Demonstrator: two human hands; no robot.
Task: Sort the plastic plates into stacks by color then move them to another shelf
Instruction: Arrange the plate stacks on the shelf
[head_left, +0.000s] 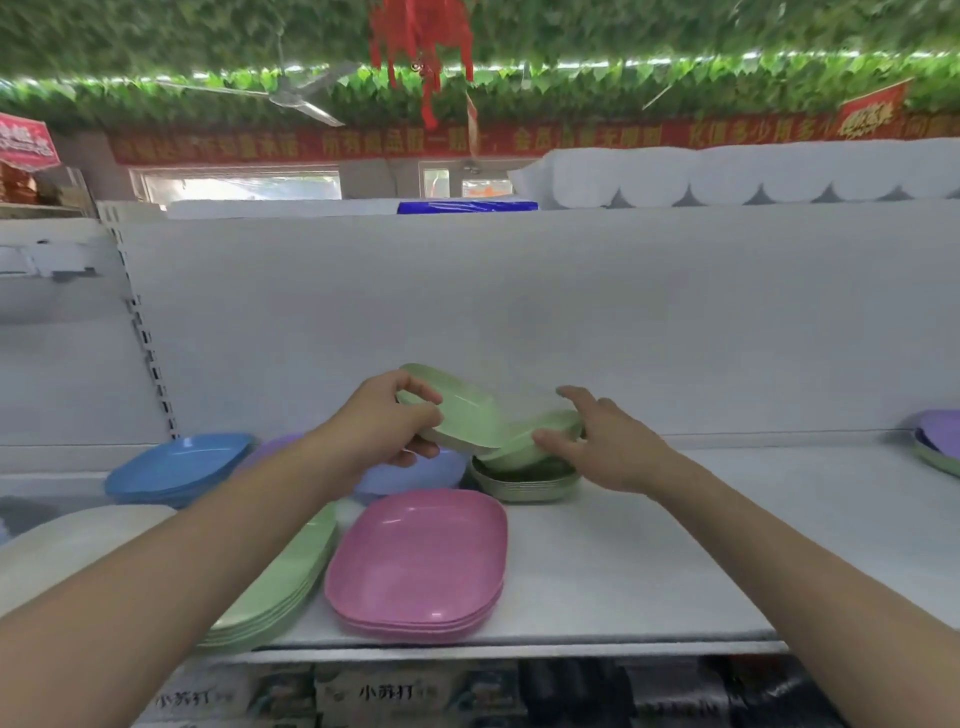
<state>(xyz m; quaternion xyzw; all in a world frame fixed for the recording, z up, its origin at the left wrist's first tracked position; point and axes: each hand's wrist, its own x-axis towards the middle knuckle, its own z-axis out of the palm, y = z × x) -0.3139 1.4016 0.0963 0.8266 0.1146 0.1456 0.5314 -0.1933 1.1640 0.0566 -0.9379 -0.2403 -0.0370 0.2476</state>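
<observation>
Nearest me on the shelf (649, 582): pink stack (418, 558), rounded-rectangle plates w/ shallow rims, matte speckled plastic, nested neatly. Just beside it on the left, a green stack (283, 587) of the same shape, partly under my left forearm. Cream plates (62, 551) at far left edge, smooth, pale.

Further in, my left hand (387, 423) gripped a light-green plate (457, 415), thumb over the top rim, fingers curled under, plate tilted and lifted clear. Right hand (608, 447) hung over a green plate (530, 441) sitting crooked on a small green pile (524, 483); fingers spread and mostly straight, thumb touching its rim, not clamped on anything I could see. Step, as I read it: still sorting, pulling greens together; nothing looked ready for the other shelf yet. Next move prob. needs the held plate squared up and dropped flat onto a green stack, w/ the crooked one seated first so the pile nests.

Behind: lavender plates (415, 473) under my left hand, blue stack (179, 467) back-left, glossy. Far right, purple plates (943, 436) on a green one, well apart. White back panel (519, 312) beyond, plain metal-looking.
</observation>
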